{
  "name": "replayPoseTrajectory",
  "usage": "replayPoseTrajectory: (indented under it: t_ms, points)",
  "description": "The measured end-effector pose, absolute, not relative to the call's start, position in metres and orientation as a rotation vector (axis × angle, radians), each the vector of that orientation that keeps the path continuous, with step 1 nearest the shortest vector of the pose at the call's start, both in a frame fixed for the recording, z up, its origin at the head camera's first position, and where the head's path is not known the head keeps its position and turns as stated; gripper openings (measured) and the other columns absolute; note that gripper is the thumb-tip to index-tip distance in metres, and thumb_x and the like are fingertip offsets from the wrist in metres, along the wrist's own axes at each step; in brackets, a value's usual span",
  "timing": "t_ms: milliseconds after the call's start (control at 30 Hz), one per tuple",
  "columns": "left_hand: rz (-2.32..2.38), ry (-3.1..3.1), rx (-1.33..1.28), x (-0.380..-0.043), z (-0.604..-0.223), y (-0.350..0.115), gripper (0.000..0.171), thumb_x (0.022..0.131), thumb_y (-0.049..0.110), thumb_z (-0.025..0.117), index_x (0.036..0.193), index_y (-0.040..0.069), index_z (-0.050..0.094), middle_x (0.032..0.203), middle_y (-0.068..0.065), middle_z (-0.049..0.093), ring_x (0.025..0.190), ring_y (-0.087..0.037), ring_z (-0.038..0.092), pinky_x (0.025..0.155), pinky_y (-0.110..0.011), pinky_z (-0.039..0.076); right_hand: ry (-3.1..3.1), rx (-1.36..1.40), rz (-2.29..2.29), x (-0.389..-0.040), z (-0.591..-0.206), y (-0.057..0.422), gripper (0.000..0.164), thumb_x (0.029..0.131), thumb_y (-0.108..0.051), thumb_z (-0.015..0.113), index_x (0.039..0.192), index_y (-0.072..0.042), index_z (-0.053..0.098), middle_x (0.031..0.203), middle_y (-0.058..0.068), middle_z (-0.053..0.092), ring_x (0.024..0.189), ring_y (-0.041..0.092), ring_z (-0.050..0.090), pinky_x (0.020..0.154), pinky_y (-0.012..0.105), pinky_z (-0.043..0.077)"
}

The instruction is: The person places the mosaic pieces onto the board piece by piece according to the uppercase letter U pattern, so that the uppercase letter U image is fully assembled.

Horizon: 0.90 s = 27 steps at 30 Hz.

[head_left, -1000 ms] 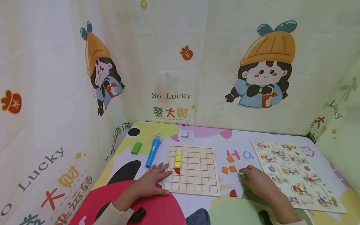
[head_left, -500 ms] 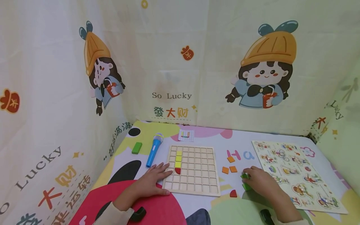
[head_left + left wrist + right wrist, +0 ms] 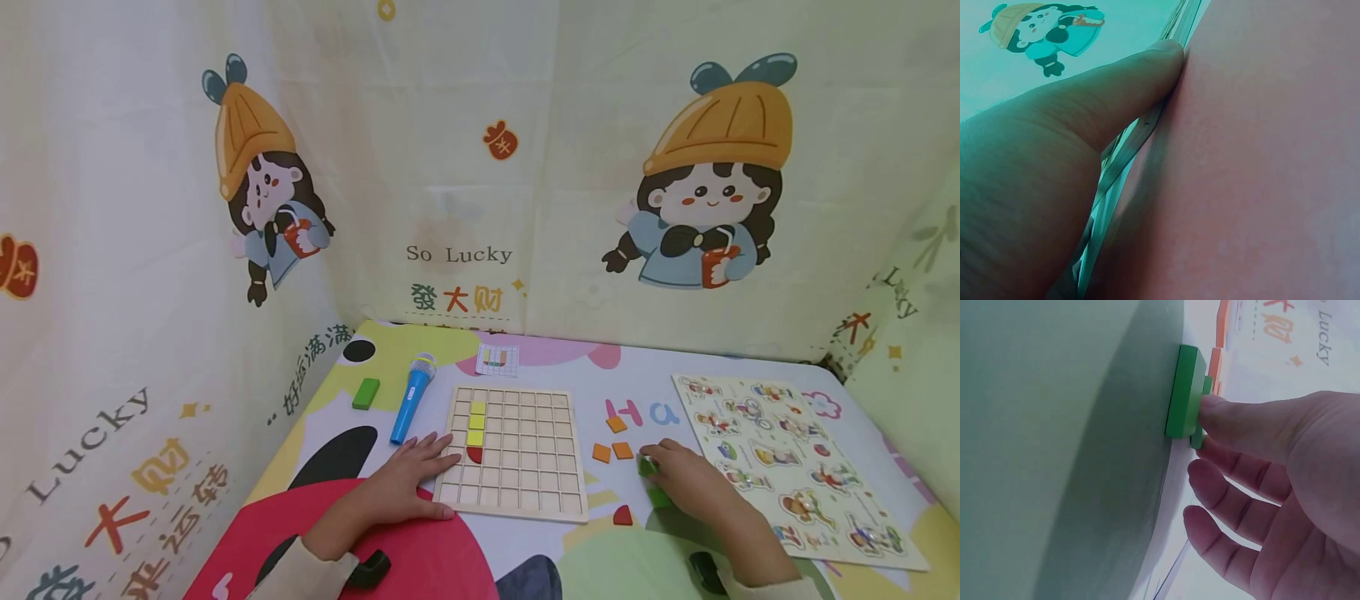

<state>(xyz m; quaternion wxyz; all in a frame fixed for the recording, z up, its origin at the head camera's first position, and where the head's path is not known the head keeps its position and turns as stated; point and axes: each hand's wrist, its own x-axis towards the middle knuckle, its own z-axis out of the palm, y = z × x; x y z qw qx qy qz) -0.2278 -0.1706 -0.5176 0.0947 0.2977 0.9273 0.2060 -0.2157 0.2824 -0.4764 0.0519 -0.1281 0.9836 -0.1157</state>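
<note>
My left hand lies spread on the left edge of a wooden grid board, fingers straight. In the left wrist view the thumb presses along the board's side. Three yellow squares and a red quarter-round piece sit in one column of the grid. To the right of the board, my right hand pinches a small green block between thumb and index finger, low over the table. Another green block stands right beside it, nearer the right wrist camera. The other right fingers are loosely bent.
Orange squares and a red piece lie between board and right hand. A puzzle board is at the right. A blue microphone, a green block and a pattern card lie left and behind.
My right hand shifted slightly right, then back left, with the green block at its fingertips; the second green block now shows more. My left hand stays on the board.
</note>
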Motion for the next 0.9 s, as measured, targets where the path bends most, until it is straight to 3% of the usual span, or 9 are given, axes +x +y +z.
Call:
replayPoseTrajectory:
  t_ms: [500,900]
  points:
    - [0.611,2.746,0.871,-0.229,-0.519,-0.171,0.089,0.073,0.073,0.065,0.15,0.038,0.037,0.16,0.01,0.021,0.147,-0.024,0.009,0.115,-0.055,0.01,3.099,-0.529,-0.405,-0.217,-0.479,0.264,0.03,0.084,-0.009,0.076,0.113,-0.005,0.069,0.098,0.0,0.057,0.082,0.016,0.055,0.078,0.039,0.054]
    - [0.63,2.732,0.896,-0.228,-0.515,-0.171,0.088,0.075,0.07,0.066,0.15,0.033,0.039,0.159,0.005,0.023,0.147,-0.027,0.011,0.114,-0.057,0.011,3.132,-0.642,-0.414,-0.224,-0.487,0.238,0.024,0.081,-0.008,0.078,0.105,-0.007,0.071,0.097,0.0,0.056,0.081,0.016,0.057,0.078,0.038,0.054]
